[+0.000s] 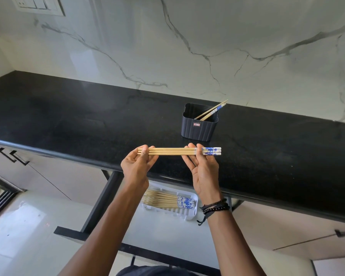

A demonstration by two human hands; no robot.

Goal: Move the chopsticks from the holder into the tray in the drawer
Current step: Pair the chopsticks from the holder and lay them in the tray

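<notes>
Chopsticks of pale wood with blue-and-white patterned ends, three together, lie level between my hands above the near edge of the black stone countertop. My left hand pinches their plain tips; my right hand grips them near the patterned ends. Farther off, two more chopsticks lean in the dark ribbed plastic holder. Below, a row of chopsticks lies in the white plastic tray in the open drawer.

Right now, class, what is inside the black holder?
Chopsticks lean in the holder toward its right rim, blue-patterned ends up. Its front wall hides their tips and the floor.
</notes>
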